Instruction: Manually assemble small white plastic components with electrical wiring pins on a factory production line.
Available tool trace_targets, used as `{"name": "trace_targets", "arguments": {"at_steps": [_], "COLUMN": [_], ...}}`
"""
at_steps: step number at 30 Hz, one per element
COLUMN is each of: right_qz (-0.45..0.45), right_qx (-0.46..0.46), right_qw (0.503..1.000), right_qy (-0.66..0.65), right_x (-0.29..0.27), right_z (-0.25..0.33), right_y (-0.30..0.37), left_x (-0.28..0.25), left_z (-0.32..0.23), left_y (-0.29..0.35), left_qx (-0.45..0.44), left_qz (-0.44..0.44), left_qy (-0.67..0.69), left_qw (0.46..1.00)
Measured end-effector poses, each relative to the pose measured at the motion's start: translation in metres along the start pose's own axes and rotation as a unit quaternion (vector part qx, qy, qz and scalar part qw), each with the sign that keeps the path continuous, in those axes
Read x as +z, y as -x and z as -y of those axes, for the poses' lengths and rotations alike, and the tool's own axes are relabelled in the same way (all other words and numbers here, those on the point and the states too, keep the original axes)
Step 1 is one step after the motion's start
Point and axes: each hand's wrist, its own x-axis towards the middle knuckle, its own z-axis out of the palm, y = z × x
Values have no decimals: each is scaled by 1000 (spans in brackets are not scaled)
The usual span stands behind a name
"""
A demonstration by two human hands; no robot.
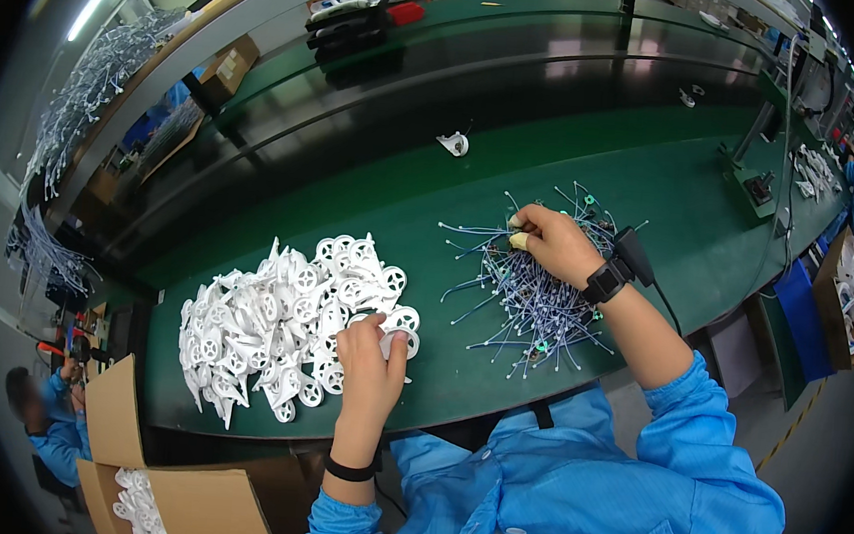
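Note:
A white plastic part (402, 342) with a round spoked end is in my left hand (369, 368), its fingers closed on it at the right edge of a heap of similar white parts (262, 319). To the right, my right hand (561, 245) reaches into a tangled pile of thin blue-grey wires (535, 301) with small white ends. Its thumb and forefinger, wearing pale finger covers, pinch at wires (480, 231) that stick out leftward; which strands they grip is partly hidden. Some green pieces show among the wires.
Both heaps lie on a green workbench (368, 252). One white part (453, 144) lies farther back. A metal stand (755, 182) rises at the right. An open cardboard box (178, 503) of white parts stands below left. Other people are at far left and far right.

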Motion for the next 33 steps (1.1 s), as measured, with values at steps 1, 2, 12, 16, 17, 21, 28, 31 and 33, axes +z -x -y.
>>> {"name": "trace_targets", "arguments": {"at_steps": [1,2,12,16,17,21,28,31,33], "right_qz": [-3,-3,74,145,149,111,101,104,96], "right_qx": [-29,-28,-10,-27,-35,-30,-44,-25,-39], "right_qw": [1000,1000,918,889,885,899,911,912,939], "right_qy": [2,2,-389,-433,-441,-423,-398,-396,-328], "right_x": [-1,-2,-2,17,23,37,42,47,56], "right_z": [-2,-4,48,44,41,38,40,43,44], "right_y": [2,4,93,128,133,140,141,144,145], "left_x": [0,2,12,5,6,3,4,6,5], "left_z": [-1,-1,-33,-49,-49,-57,-57,-61,-65], "left_y": [0,1,25,28,30,36,41,41,43], "left_qx": [-6,-5,-239,-301,-293,-273,-268,-253,-228], "left_qz": [9,10,50,52,48,54,39,40,66], "left_qy": [33,33,632,690,696,690,677,668,618], "left_qw": [999,999,735,656,654,668,685,698,749]}}
